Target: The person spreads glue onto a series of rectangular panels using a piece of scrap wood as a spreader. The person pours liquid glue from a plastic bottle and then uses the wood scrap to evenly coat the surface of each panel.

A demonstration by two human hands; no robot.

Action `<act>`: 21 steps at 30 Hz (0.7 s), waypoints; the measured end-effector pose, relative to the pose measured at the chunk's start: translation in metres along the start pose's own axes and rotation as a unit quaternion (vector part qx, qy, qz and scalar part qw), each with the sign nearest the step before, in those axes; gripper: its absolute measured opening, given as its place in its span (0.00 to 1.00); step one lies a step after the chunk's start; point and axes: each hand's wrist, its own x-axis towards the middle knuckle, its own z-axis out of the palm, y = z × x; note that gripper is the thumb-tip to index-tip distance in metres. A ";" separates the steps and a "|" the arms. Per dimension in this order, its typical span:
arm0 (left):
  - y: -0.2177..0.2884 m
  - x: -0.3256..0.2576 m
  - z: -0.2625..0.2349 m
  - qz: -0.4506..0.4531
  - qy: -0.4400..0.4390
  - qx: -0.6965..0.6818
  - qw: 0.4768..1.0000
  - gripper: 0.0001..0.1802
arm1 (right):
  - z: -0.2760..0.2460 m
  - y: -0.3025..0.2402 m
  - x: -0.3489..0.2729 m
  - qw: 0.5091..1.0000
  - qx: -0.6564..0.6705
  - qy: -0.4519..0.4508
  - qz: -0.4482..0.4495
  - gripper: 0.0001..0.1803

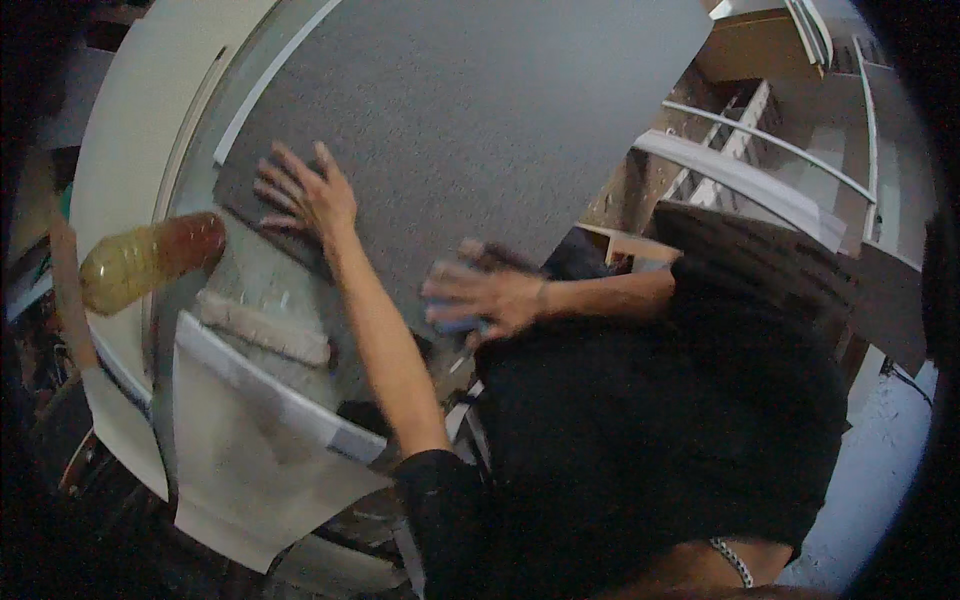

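A large dark grey speckled panel (450, 120) lies across the bench. My left hand (312, 198) is on its left part, palm down, fingers spread and holding nothing. At the panel's near edge, close to my body, is my right hand (492, 298), smeared by motion. A small blue object (460, 322) shows under its fingers and looks gripped; its kind is too blurred to tell. Left of my left hand lies a plastic bottle (150, 260) with yellowish and reddish-brown contents.
A pale dusty strip (265, 328) lies below the bottle. Nearer stands a beige curved sheet (260, 430). A white strip (270, 80) runs along the panel's left edge. At the right are white curved pieces (745, 185), a dark board (770, 250) and a brown box-like piece (765, 45).
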 end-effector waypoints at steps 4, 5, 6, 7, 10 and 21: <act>-0.010 0.006 0.029 -0.011 0.035 0.114 0.993 0.48 | -0.247 0.136 -0.027 0.812 -0.456 0.145 0.333 0.26; 0.029 0.014 0.031 0.012 0.004 0.089 0.996 0.47 | -0.323 0.205 -0.097 0.775 -0.419 0.284 0.379 0.27; 0.030 0.016 0.030 0.005 -0.023 0.095 0.995 0.47 | -0.318 0.213 -0.095 0.763 -0.448 0.269 0.380 0.28; 0.025 0.018 0.032 0.000 -0.011 0.097 0.995 0.45 | -0.305 0.210 -0.080 0.753 -0.475 0.254 0.377 0.29; 0.012 0.017 0.028 -0.071 -0.024 0.141 0.987 0.43 | -0.258 0.149 0.007 0.758 -0.529 0.201 0.325 0.31; 0.023 0.023 0.025 -0.039 0.085 0.122 0.988 0.46 | -0.477 0.287 -0.116 0.722 -0.352 0.340 0.489 0.35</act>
